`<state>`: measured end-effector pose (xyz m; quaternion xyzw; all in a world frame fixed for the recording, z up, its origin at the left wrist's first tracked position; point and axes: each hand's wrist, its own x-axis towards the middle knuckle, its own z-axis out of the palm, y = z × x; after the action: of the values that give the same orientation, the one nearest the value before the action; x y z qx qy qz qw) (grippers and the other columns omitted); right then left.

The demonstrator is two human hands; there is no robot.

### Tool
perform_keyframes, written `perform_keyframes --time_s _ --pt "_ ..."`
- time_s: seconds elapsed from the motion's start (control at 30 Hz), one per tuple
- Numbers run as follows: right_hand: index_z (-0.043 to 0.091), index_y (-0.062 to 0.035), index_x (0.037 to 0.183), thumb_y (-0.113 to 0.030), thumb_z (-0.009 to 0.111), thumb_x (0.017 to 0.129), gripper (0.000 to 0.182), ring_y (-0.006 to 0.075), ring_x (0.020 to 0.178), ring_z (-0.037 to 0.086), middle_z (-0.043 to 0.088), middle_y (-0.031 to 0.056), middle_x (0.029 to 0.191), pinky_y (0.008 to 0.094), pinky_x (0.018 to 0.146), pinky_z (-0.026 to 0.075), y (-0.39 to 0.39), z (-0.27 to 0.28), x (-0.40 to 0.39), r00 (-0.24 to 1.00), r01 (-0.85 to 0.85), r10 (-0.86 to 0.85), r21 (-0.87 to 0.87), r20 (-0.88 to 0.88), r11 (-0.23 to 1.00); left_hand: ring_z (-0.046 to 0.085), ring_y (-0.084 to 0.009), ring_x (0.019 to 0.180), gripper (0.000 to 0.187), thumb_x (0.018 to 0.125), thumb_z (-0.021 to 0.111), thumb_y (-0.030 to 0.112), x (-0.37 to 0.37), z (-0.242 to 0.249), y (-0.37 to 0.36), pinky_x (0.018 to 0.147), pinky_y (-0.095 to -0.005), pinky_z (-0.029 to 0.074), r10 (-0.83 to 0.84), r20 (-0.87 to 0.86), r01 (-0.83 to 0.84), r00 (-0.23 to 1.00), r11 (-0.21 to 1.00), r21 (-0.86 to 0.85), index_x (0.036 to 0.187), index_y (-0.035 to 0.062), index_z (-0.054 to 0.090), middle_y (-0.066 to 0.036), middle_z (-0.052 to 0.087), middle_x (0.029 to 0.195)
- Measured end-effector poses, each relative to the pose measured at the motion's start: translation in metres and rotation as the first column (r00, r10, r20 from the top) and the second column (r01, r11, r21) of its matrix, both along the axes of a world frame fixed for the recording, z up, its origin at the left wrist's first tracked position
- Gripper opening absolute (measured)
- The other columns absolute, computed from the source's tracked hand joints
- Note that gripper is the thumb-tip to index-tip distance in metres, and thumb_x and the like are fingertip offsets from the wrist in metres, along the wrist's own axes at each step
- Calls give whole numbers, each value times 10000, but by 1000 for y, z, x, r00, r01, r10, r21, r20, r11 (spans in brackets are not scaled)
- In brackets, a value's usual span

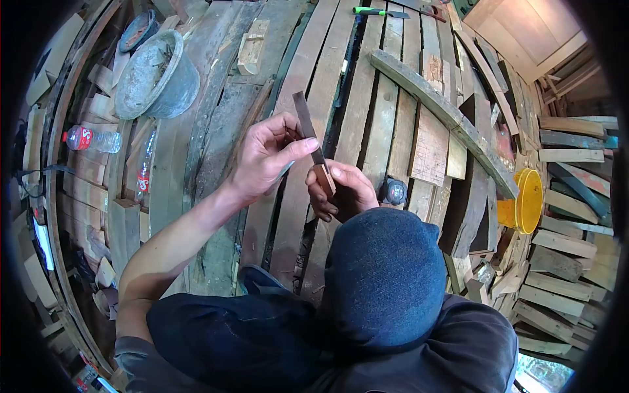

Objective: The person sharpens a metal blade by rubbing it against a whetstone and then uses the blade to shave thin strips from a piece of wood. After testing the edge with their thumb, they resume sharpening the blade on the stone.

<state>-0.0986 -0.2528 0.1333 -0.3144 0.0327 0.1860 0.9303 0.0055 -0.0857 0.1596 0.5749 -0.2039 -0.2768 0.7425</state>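
My left hand (272,154) is closed, its thumb pressed on a narrow, flat, dark strip (303,118) that points up and away from me. The strip's lower end meets a small reddish-brown piece of wood (323,177). Around that wood my right hand (350,187) is closed, thumb on its side and fingers curled beneath. Both hands are close together in front of my knees. Just right of my right hand, a black tape measure (394,190) rests on the planks.
A thick beam (445,114) lies diagonally across the plank floor (314,56). A grey bucket (157,78) and plastic bottles (98,139) are at left. On the right are a yellow bucket (524,202) and stacked wood pieces (557,268). A green-handled saw (370,11) lies far ahead.
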Motion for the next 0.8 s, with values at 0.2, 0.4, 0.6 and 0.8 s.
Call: perform_keyframes --time_s 0.2,0.4,0.6,0.8 --pt "607 30 1075 -382 521 942 442 91 525 398 492 24 695 252 494 338 2 1 2 999 24 -21 -146 26 989 583 -72 883 124 896 658 99 2 -3 0 840 -260 446 39 -10 -39 999 999 17 1004 42 638 -9 657 937" --pt "639 0 1088 -240 512 994 288 73 567 374 505 -15 729 224 527 317 7 3 0 998 64 -64 -230 9 971 585 -70 884 114 907 642 102 4 -4 1 840 -261 451 51 2 -51 999 998 37 999 34 639 -14 657 933" --pt "630 14 1091 -266 489 1001 326 75 543 388 495 -5 713 234 497 333 7 -4 1 994 96 -71 -327 87 940 585 -68 878 115 912 633 116 5 -4 2 830 -259 454 66 65 -70 996 995 66 990 33 631 -13 651 921" --pt "650 9 1114 -174 550 976 250 96 575 478 540 17 740 253 504 376 5 -16 6 910 370 -94 -691 403 620 585 -66 875 129 918 629 132 7 -7 3 827 -250 452 52 59 -58 997 993 107 1001 34 622 -11 646 916"
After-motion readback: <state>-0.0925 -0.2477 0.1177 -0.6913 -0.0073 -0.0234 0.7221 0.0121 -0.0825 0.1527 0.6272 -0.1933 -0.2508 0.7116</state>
